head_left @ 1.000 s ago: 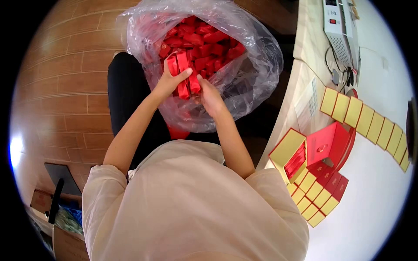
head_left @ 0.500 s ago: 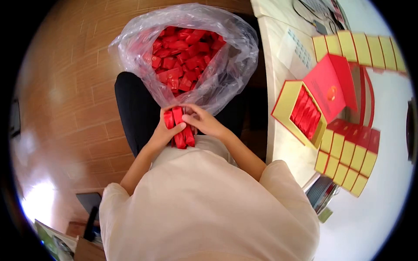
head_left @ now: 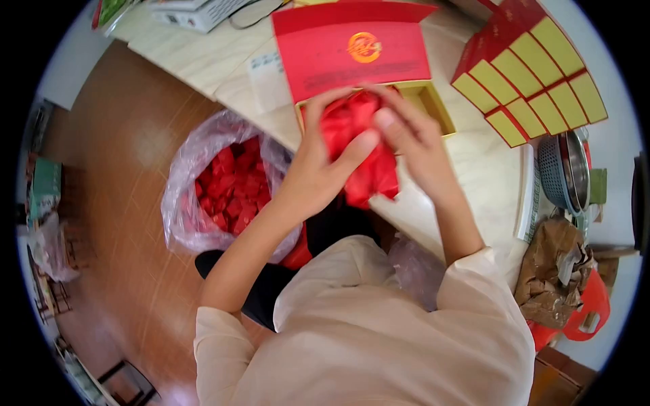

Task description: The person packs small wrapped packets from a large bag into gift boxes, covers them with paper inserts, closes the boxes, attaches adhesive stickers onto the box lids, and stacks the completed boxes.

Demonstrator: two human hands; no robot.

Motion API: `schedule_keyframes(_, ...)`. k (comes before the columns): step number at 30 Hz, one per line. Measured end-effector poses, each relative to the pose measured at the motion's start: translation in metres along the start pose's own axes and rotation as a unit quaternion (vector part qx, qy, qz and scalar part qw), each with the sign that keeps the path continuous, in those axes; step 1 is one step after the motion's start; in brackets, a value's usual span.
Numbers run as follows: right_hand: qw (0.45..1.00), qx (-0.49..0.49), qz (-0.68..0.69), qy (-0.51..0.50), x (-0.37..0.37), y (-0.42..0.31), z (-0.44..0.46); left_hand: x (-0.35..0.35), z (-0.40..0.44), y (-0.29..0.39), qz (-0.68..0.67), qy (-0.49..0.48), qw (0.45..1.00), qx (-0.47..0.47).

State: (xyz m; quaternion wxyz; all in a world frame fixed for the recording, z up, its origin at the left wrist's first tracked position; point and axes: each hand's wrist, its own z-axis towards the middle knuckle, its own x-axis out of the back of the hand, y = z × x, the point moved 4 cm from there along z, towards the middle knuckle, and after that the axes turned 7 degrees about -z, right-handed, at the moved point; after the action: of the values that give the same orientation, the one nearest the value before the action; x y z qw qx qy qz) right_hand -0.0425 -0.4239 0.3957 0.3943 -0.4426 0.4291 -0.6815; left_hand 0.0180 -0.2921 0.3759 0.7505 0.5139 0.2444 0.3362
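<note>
My left hand [head_left: 315, 159] and my right hand [head_left: 423, 152] close from both sides around a bunch of small red packets [head_left: 371, 177], their wrappers shiny and slightly blurred by motion. They hold it over the near edge of an open gift box [head_left: 443, 108] on the table. The box has yellow walls, and its red lid [head_left: 318, 64] stands raised at the back with a gold round emblem. At its right end the yellow inside shows; my hands and the packets cover the left part. Loose red packets [head_left: 233, 179] fill a clear plastic bag [head_left: 177, 189] at lower left.
Closed red-and-yellow boxes [head_left: 535, 81] are stacked at the table's right rear. A grey colander [head_left: 552, 172] and crumpled brown paper [head_left: 552, 271] lie at the right. A white sheet with printed marks [head_left: 271, 81] lies left of the open box.
The view has turned right towards the table. Both hands have carried the red packets from my lap beside the bag up to the open gift box.
</note>
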Motion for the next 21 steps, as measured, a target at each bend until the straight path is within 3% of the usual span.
schedule_keyframes(1, 1.0, 0.0, -0.003, 0.028, 0.023, -0.001, 0.006, -0.02, 0.022, -0.001, -0.06, -0.02, 0.998, 0.016)
schedule_keyframes(5, 0.993, -0.018, 0.006, 0.12, 0.093, 0.013, 0.032, -0.073, 0.096, -0.02, -0.012, -0.067, 0.998, -0.011)
schedule_keyframes(7, 0.987, -0.078, 0.004, 0.143, 0.115, 0.036, 0.044, -0.09, 0.119, -0.041, -0.004, -0.078, 0.997, -0.008)
schedule_keyframes(11, 0.979, -0.141, -0.048, 0.136, 0.13, 0.076, 0.052, -0.103, 0.134, -0.082, 0.064, -0.062, 0.996, -0.007)
schedule_keyframes(14, 0.977, -0.172, -0.023, 0.12, 0.129, 0.098, 0.049, -0.101, 0.126, -0.091, 0.264, -0.064, 0.961, -0.058)
schedule_keyframes(17, 0.979, -0.169, -0.031, 0.11, 0.129, 0.106, 0.047, -0.097, 0.12, -0.092, 0.34, -0.077, 0.936, -0.037)
schedule_keyframes(19, 0.972, -0.216, -0.077, 0.055, 0.129, 0.102, 0.05, -0.093, 0.121, -0.087, 0.335, -0.08, 0.938, -0.024)
schedule_keyframes(21, 0.973, -0.204, -0.088, 0.06, 0.127, 0.102, 0.052, -0.09, 0.123, -0.088, 0.339, -0.108, 0.934, 0.011)
